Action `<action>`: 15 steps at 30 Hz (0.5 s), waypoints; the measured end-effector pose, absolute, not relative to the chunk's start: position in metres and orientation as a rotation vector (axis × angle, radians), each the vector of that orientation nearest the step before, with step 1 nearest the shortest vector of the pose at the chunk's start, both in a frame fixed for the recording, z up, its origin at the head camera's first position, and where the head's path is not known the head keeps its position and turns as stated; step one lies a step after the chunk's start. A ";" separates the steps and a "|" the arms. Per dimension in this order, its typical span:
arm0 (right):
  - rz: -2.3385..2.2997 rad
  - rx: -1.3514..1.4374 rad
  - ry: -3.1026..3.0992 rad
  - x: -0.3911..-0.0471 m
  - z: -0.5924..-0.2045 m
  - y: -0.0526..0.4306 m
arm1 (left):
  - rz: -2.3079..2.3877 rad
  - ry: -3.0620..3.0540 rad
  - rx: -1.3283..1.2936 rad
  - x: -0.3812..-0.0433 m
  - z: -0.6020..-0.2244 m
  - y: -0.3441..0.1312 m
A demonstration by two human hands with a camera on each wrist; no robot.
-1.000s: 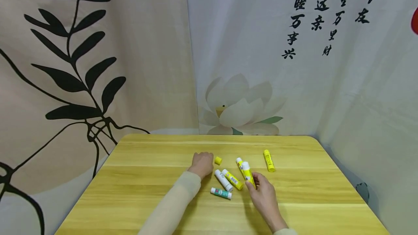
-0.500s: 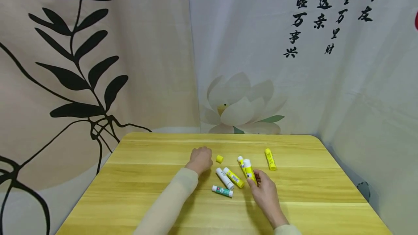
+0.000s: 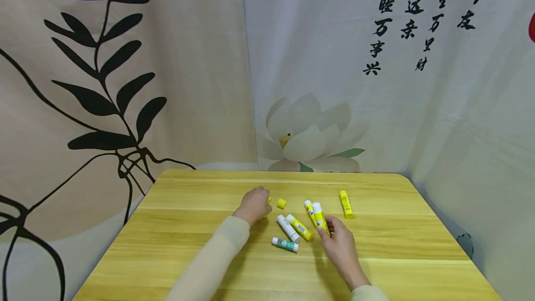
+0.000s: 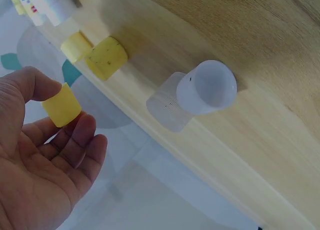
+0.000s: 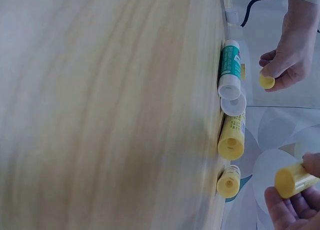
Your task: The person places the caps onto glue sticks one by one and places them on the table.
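Pinched between the thumb and fingers of my left hand [image 3: 253,205] is a small yellow cap [image 4: 62,105]. My right hand [image 3: 339,243] grips an upright-tilted yellow glue stick [image 3: 319,217] with a white top; its round yellow base [image 5: 285,184] faces the right wrist camera. Beside the held stick is another yellow glue stick [image 3: 310,212] with a white top. Between the hands lie a yellow glue stick [image 3: 299,227], a white tube [image 3: 288,228] and a teal glue stick [image 3: 285,244] with white ends. A yellow cap [image 4: 106,58] sits close to my left hand.
A yellow tube [image 3: 346,204] lies farther right on the wooden table [image 3: 418,245]. In the left wrist view, a hollow white cap [image 4: 206,87] and a translucent one [image 4: 170,102] rest near another yellow cap [image 4: 76,47]. Printed cloth [image 3: 209,82] hangs behind the table.
My left hand has shifted slightly left, and yellow now shows beside its fingers. My right hand keeps its grip on the glue stick, nearly still. The head view has tilted slightly.
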State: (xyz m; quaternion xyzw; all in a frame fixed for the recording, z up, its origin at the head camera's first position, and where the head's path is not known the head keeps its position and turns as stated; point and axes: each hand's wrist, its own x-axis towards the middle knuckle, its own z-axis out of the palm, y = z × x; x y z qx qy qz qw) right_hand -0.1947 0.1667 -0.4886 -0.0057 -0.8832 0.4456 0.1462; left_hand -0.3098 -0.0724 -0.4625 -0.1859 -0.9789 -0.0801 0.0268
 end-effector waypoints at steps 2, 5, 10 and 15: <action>1.285 -0.020 -2.542 -0.195 -0.489 0.167 | -0.279 -3.020 -0.585 -0.308 -0.461 -0.073; 1.284 -0.015 -2.545 -0.195 -0.489 0.166 | -0.317 -3.005 -0.604 -0.305 -0.459 -0.075; 1.280 -0.001 -2.553 -0.196 -0.489 0.167 | -0.367 -2.956 -0.649 -0.298 -0.457 -0.078; 1.269 -0.006 -2.559 -0.197 -0.490 0.168 | -0.437 -2.938 -0.675 -0.293 -0.457 -0.081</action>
